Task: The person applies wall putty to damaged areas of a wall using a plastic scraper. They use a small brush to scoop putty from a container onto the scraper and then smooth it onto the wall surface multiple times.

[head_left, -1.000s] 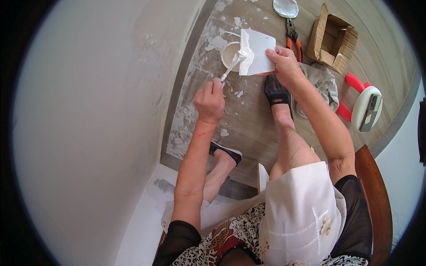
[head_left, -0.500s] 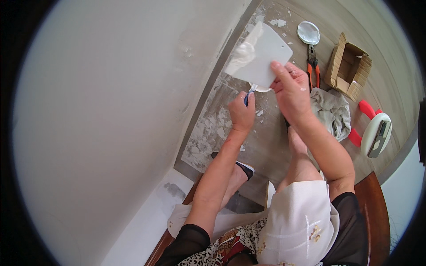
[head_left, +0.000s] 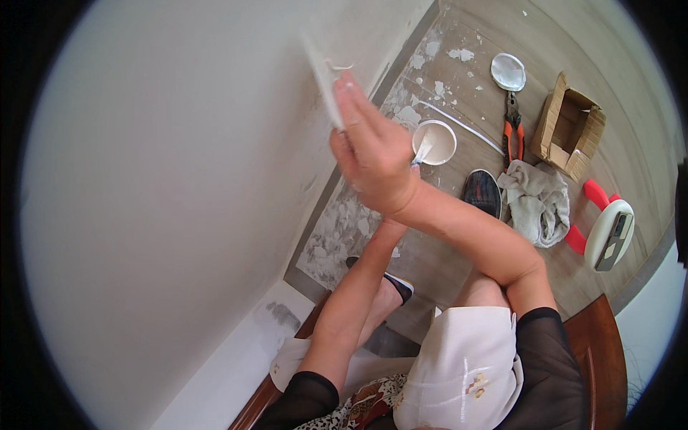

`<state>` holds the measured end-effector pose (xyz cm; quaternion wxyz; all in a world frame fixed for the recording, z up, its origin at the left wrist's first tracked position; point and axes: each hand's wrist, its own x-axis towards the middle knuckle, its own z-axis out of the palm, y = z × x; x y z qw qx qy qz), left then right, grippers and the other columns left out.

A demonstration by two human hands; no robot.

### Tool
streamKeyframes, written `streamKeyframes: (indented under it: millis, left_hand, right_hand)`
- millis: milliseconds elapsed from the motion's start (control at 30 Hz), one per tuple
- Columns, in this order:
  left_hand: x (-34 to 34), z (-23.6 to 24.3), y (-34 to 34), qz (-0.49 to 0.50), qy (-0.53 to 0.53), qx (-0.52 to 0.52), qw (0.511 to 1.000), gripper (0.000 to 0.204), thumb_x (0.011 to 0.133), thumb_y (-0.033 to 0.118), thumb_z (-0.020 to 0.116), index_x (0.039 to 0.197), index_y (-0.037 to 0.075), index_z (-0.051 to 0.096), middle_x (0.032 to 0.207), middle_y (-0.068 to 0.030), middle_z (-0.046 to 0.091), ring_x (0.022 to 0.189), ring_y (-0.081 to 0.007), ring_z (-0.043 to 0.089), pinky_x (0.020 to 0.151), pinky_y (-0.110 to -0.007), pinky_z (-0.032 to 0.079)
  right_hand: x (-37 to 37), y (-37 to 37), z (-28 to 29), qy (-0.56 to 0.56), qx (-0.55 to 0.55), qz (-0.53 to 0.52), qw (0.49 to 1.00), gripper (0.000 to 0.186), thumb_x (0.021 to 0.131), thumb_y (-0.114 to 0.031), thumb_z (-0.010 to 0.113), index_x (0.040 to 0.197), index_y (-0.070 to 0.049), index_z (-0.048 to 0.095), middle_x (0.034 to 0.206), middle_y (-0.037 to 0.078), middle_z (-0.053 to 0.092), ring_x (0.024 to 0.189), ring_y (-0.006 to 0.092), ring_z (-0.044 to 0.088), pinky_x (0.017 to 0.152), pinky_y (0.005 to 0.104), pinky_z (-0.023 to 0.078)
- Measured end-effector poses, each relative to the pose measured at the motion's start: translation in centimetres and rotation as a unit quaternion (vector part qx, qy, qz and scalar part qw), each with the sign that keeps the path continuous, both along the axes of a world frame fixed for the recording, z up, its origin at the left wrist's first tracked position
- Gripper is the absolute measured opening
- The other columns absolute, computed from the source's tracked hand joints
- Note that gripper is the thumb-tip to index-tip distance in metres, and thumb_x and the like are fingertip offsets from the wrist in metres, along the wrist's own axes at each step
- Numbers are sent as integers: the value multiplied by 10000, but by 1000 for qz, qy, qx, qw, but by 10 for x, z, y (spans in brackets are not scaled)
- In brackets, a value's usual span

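My right hand (head_left: 373, 161) is raised in front of the white wall (head_left: 179, 179), shut on a thin white plastic scraper (head_left: 322, 82) whose edge lies against the wall. My left hand (head_left: 388, 231) is mostly hidden behind my right wrist; only its wrist shows. A small spatula (head_left: 424, 147) sticks out from behind my right hand, over a small white bowl (head_left: 446, 154) of white filler on the floor.
Filler splatter covers the floor by the skirting. Beyond the bowl lie a round white lid (head_left: 508, 72), orange-handled pliers (head_left: 512, 132), an open cardboard box (head_left: 570, 125), a grey cloth (head_left: 537, 201) and a red-and-white device (head_left: 605, 229). My black shoe (head_left: 481, 192) is beside the cloth.
My right hand has lifted the scraper from over the bowl up to the wall. My left hand, seen holding the spatula before, has slipped behind my right wrist.
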<state>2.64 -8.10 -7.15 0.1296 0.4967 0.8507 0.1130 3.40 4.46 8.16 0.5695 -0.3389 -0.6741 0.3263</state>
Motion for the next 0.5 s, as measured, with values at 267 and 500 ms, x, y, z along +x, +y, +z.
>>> streamKeyframes:
  millis: [267,500]
  left_hand:
    - [9,48,23,118,-284,-8,951,300,863,221,569,676,11,462,553,-60,411,528,-117,319,487,-328,302]
    - [15,32,18,115,-273,6,955,276,864,227,566,712,0,523,573,-87,465,537,-111,372,506,-330,337]
  right_hand:
    - [-29,-17,-16,-76,92,44,992,479,678,27,544,1104,220,442,1099,399,485,978,509,544,781,404,522]
    - [-5,-41,-3,-54,149,90,983,521,629,10,569,1089,223,449,1090,410,485,927,468,581,759,390,527]
